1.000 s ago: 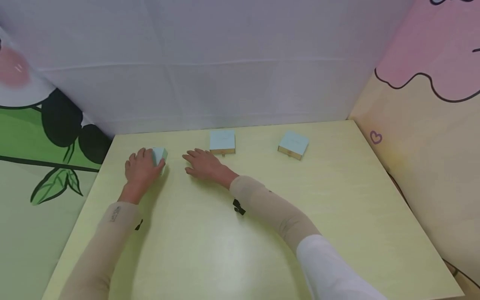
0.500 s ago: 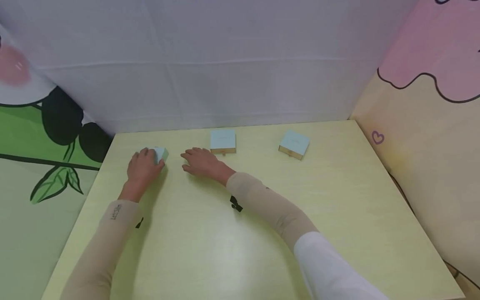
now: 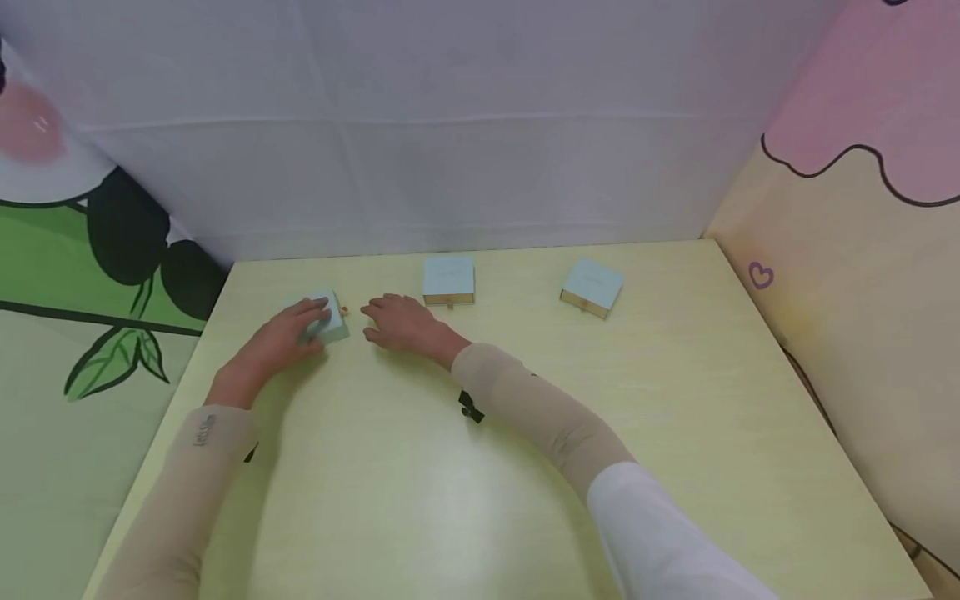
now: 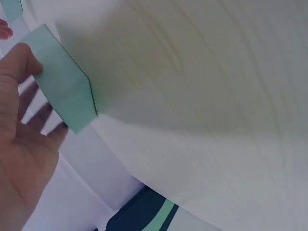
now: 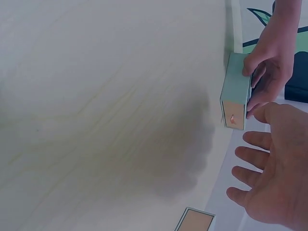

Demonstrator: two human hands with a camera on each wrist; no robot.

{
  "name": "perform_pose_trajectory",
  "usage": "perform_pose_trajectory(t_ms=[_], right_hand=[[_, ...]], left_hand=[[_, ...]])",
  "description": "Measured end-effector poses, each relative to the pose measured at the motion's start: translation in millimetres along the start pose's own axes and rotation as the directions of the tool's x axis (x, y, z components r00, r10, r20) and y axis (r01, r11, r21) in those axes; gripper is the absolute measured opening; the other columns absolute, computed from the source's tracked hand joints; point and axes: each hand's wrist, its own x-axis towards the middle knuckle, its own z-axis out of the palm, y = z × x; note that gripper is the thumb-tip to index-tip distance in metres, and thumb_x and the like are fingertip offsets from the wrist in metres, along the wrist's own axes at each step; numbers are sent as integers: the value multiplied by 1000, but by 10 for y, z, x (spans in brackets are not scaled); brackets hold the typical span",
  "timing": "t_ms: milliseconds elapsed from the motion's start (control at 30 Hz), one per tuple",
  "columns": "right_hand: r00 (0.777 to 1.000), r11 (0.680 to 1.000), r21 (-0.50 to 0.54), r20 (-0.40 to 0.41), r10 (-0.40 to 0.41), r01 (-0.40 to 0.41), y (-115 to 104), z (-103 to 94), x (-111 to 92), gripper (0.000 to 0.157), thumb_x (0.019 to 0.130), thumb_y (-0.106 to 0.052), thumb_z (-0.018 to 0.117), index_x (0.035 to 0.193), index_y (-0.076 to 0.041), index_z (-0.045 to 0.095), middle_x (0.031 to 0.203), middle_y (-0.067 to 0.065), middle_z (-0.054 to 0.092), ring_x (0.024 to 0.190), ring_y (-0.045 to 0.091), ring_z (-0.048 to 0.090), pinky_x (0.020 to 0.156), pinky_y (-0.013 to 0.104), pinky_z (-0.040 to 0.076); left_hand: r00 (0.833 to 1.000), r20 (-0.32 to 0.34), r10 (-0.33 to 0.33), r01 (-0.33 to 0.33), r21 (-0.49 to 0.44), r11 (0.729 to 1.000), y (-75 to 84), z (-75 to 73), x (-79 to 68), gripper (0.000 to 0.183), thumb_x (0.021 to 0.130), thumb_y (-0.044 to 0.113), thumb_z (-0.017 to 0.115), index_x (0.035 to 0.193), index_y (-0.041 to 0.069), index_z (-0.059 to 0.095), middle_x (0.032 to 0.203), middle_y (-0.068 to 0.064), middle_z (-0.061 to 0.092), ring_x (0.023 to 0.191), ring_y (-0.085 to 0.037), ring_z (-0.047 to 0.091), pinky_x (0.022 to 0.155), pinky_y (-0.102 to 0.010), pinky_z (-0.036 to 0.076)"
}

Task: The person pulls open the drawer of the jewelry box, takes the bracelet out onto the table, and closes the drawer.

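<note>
My left hand point(image 3: 279, 340) grips a small pale-blue drawer box point(image 3: 336, 327) at the left of the table, thumb on its near side and fingers across the top. The left wrist view shows the thumb against the long plain side of this box point(image 4: 67, 84). Its tan drawer front point(image 5: 234, 115) with a small pull tab faces my right hand, as the right wrist view shows. Just right of it, my right hand point(image 3: 405, 323) hovers palm down over the table, fingers spread and holding nothing. Part of the box is hidden under the left fingers.
A second pale-blue box point(image 3: 448, 277) lies near the table's back edge, beyond the right hand. Another matching box point(image 3: 592, 285) sits turned at an angle farther right. A white cloth point(image 3: 480, 183) hangs behind the light wooden table point(image 3: 420, 483), with printed panels at both sides.
My left hand has turned the box, so its tabbed drawer end now points toward the right hand. The left wrist has swung left. My right hand has barely moved.
</note>
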Motion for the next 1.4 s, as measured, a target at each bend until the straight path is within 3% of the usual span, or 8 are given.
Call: perform_pose_trajectory(t_ms=[267, 433, 700, 833, 933, 1067, 1233, 1400], right_hand=[[1000, 1000, -13, 21, 15, -14, -28, 30, 25, 53, 110, -42, 35, 158, -20, 39, 163, -1, 36, 152, 19, 28, 123, 37, 27], [1000, 998, 69, 21, 9, -11, -43, 58, 78, 52, 110, -38, 37, 158, -17, 39, 161, 2, 40, 148, 20, 37, 118, 33, 34], [998, 983, 185, -57, 30, -19, -22, 125, 236, 46, 109, -26, 42, 152, -9, 45, 144, 9, 56, 130, 21, 55, 106, 29, 45], [996, 970, 242, -81, 27, -6, -42, 132, 327, 39, 108, -24, 46, 142, -8, 55, 134, 7, 63, 121, 18, 60, 99, 27, 49], [995, 954, 299, -93, 38, -8, -81, 139, 404, 31, 107, -22, 49, 130, -8, 64, 119, 3, 69, 103, 13, 64, 85, 25, 51], [995, 937, 347, -70, 68, -40, -139, 156, 488, 29, 108, -25, 48, 123, -11, 68, 102, 2, 71, 81, 11, 56, 68, 23, 45], [991, 930, 356, -61, 116, -87, -204, 182, 551, 30, 108, -26, 50, 131, -18, 67, 113, 0, 73, 86, 10, 58, 70, 22, 46], [986, 939, 324, -76, 150, -118, -244, 200, 594, 22, 107, -22, 52, 110, -14, 72, 105, -1, 72, 83, 10, 55, 71, 24, 47]], left_hand=[[986, -18, 167, -166, 15, 986, -62, 22, -74, 57, 90, -7, 69, 145, -2, 53, 158, -23, 39, 145, -50, 31, 112, -65, 34], [989, -56, 137, -133, 65, 989, -37, 57, -46, 52, 94, 7, 68, 143, 1, 51, 158, -23, 36, 145, -50, 30, 115, -65, 29], [995, -94, 26, -16, 101, 995, -21, 79, -13, 66, 101, 31, 59, 154, 1, 35, 161, -24, 29, 148, -49, 23, 119, -64, 22], [994, -104, 31, -22, 87, 996, -51, 116, -6, 70, 102, 34, 58, 156, -1, 32, 162, -24, 28, 149, -49, 22, 119, -63, 20], [993, -109, 32, -24, 74, 997, -74, 138, -5, 71, 102, 35, 57, 157, -1, 31, 163, -23, 27, 149, -48, 21, 119, -63, 21], [995, -93, 18, -13, 59, 998, -91, 166, -4, 72, 102, 37, 56, 158, -1, 29, 165, -21, 23, 151, -46, 19, 120, -62, 21], [997, -73, 30, -25, 60, 998, -61, 201, -4, 74, 102, 34, 56, 157, -6, 26, 164, -26, 20, 150, -48, 19, 119, -62, 22], [995, -83, 55, -50, 66, 997, -46, 253, -19, 74, 102, 29, 57, 156, -10, 24, 163, -29, 19, 150, -49, 19, 119, -62, 23]])
